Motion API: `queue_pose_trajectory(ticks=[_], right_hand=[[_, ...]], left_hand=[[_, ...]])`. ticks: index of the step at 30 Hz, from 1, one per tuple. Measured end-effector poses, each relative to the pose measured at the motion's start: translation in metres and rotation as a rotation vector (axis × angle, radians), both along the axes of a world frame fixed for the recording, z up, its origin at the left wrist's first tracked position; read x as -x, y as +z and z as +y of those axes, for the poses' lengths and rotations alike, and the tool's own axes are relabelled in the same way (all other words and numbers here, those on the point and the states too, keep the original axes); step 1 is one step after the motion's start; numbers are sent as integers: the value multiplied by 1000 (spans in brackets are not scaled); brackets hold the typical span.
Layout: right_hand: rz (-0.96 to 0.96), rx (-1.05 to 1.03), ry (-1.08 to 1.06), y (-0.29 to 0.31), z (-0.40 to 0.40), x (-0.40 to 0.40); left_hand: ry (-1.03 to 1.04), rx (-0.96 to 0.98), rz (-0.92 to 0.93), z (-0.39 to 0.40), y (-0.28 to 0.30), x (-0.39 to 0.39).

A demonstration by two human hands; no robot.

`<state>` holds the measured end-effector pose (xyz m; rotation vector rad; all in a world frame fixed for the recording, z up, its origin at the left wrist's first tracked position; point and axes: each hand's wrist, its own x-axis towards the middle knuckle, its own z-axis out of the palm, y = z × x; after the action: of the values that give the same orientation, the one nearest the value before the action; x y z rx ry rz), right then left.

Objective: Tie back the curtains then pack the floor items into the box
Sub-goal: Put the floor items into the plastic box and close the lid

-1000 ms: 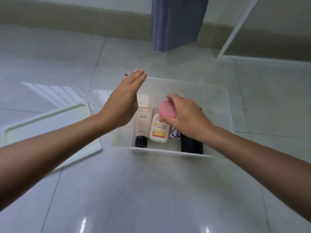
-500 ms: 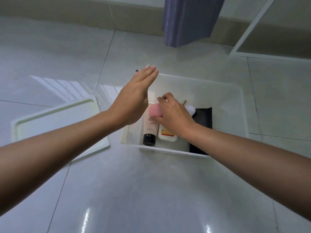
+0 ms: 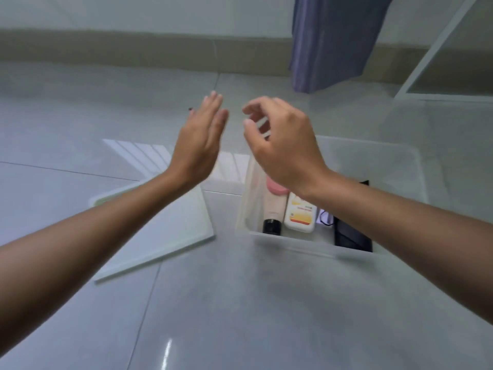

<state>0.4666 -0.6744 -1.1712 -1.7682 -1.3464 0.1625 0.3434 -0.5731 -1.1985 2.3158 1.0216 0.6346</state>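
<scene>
A translucent plastic box (image 3: 400, 166) stands on the tiled floor at centre right. Inside lie a beige tube with a black cap (image 3: 273, 213), a white and yellow bottle (image 3: 300, 216), a black flat item (image 3: 352, 236) and a pink round item (image 3: 276, 188), the pink one resting on the tube, partly under my wrist. My right hand (image 3: 282, 145) is raised above the box's left end, fingers loosely curled and holding nothing. My left hand (image 3: 200, 140) hovers left of it, fingers straight and together, empty. A purple curtain (image 3: 330, 41) hangs at the top right.
The box's white lid (image 3: 165, 236) lies flat on the floor left of the box. A white frame (image 3: 437, 46) stands at the far right against the wall. A small dark speck (image 3: 190, 109) sits on the tiles beyond my left hand.
My right hand let go of the pink round item inside the box and rose above it. My left hand stayed raised. The view shifted left and blurred.
</scene>
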Motion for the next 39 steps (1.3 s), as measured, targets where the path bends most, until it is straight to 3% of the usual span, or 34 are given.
queue_pose_trajectory(ticks=[2, 5, 8, 10, 12, 15, 19, 22, 24, 29, 34, 39], right_hand=[[-15, 80, 95, 13, 19, 27], [12, 437, 210, 5, 52, 66], [76, 778, 240, -21, 74, 100], [92, 996, 250, -48, 81, 118], [60, 1222, 272, -80, 81, 134], [130, 1340, 227, -105, 74, 151], [365, 1242, 183, -93, 60, 155], [607, 1061, 226, -68, 57, 141], [645, 936, 224, -43, 55, 129], [483, 630, 154, 35, 46, 86], [264, 458, -25, 78, -4, 19], [233, 496, -236, 63, -85, -45]], left_hand=[[166, 5, 57, 24, -6, 38], [413, 82, 277, 51, -32, 104], [765, 328, 499, 50, -61, 168], [935, 503, 528, 39, -77, 205], [966, 625, 525, 25, -87, 229], [814, 630, 522, 10, -90, 240], [729, 574, 489, -1, -83, 234], [864, 527, 413, 10, -69, 233], [943, 426, 378, 28, -51, 235], [874, 249, 142, 58, 18, 197], [622, 311, -157, 42, 59, 120], [289, 256, -56, -14, 69, 34]])
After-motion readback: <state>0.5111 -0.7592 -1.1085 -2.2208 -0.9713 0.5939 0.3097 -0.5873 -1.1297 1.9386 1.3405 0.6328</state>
